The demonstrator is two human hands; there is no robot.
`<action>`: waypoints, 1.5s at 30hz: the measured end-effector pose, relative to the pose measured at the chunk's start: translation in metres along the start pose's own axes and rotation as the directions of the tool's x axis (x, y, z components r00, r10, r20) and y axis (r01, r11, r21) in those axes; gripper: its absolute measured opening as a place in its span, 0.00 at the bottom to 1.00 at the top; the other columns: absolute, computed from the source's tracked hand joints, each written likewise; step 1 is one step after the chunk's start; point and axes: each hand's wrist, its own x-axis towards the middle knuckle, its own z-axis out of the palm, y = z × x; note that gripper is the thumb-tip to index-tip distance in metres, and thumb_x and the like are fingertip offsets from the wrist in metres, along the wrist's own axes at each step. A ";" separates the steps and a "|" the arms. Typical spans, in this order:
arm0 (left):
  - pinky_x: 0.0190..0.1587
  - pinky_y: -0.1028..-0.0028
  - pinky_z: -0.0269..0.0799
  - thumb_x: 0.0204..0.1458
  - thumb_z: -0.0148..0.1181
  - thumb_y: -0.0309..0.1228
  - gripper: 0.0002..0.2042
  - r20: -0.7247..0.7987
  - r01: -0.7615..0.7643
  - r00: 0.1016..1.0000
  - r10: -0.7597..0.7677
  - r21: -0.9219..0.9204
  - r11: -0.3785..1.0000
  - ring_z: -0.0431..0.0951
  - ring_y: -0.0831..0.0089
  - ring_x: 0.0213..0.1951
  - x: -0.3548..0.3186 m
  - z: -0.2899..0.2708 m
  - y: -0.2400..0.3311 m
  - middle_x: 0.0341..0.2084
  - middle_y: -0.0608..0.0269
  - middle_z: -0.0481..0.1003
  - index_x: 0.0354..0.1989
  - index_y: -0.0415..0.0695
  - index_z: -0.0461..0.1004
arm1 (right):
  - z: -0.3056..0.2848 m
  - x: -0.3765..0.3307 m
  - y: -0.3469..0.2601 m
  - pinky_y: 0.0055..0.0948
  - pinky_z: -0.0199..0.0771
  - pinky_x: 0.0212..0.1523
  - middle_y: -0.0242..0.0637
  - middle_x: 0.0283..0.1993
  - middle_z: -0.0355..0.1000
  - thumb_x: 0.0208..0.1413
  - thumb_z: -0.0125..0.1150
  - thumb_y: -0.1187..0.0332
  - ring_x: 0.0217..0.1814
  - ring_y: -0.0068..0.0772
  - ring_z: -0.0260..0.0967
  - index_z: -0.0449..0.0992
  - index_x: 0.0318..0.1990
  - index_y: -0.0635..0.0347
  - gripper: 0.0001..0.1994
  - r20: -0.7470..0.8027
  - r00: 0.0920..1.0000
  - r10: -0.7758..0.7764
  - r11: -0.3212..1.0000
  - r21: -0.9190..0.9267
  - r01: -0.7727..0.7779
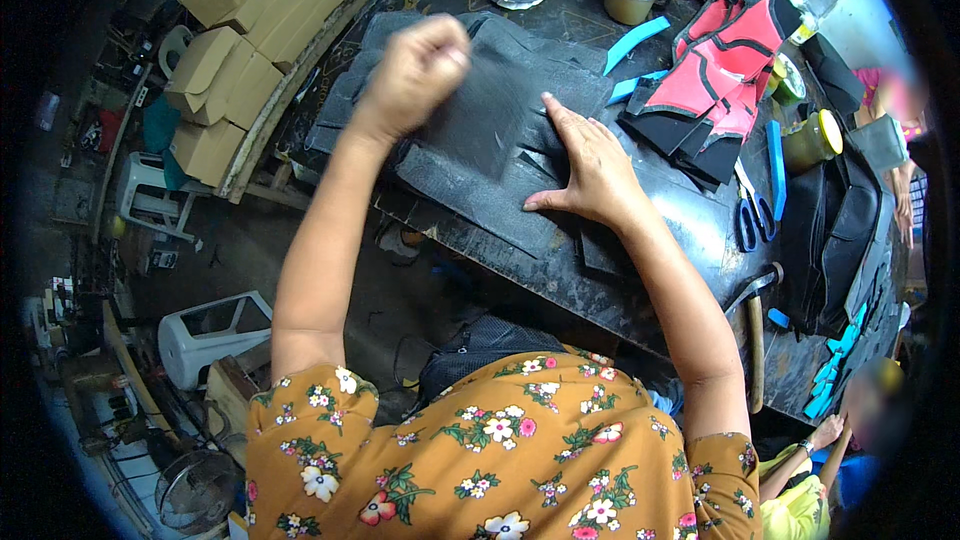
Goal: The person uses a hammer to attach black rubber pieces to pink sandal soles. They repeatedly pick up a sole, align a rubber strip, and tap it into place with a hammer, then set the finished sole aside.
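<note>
Thin black sheets of material (470, 202) lie in a loose, overlapping pile on the dark worktable. My left hand (420, 75) is raised over the pile, its fingers curled closed at the edge of a motion-blurred black sheet (485, 115). That sheet slants down toward my other hand. On the right side of the pile rests my right hand (592, 162), thumb and fingers spread, its fingertips touching the black pieces. It grips nothing that I can see.
Right of the pile are red-and-black cut pieces (715, 60), blue strips (635, 43), blue-handled scissors (752, 208), a hammer (755, 340) and jars (812, 140). Cardboard boxes (235, 70) and white stools (205, 335) stand left. Another person (800, 490) is at the lower right.
</note>
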 end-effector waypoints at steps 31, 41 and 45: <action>0.35 0.67 0.66 0.69 0.46 0.36 0.15 -0.199 -0.233 0.936 0.290 -0.969 0.087 0.72 0.70 0.25 0.035 -0.060 0.113 0.21 0.65 0.70 0.29 0.46 0.70 | -0.046 -0.101 -0.021 0.45 0.62 0.76 0.46 0.72 0.68 0.48 0.83 0.46 0.78 0.45 0.62 0.63 0.75 0.63 0.52 0.145 0.966 0.213 0.290 0.935 -0.204; 0.50 0.70 0.79 0.64 0.64 0.35 0.13 0.550 0.537 0.825 -0.126 -0.698 0.474 0.81 0.70 0.42 -0.013 0.190 0.078 0.40 0.58 0.79 0.49 0.39 0.76 | -0.109 -0.231 -0.015 0.35 0.90 0.45 0.37 0.55 0.80 0.64 0.71 0.68 0.52 0.31 0.83 0.74 0.62 0.58 0.21 0.100 0.444 0.890 -0.040 0.989 -0.143; 0.52 0.75 0.75 0.60 0.70 0.31 0.24 0.706 0.209 0.701 0.099 -0.337 0.918 0.78 0.77 0.47 -0.001 0.233 0.085 0.45 0.63 0.78 0.64 0.38 0.74 | -0.097 -0.231 -0.013 0.31 0.88 0.43 0.37 0.55 0.79 0.63 0.74 0.67 0.52 0.29 0.81 0.73 0.63 0.59 0.24 0.037 0.427 0.904 0.027 0.990 -0.142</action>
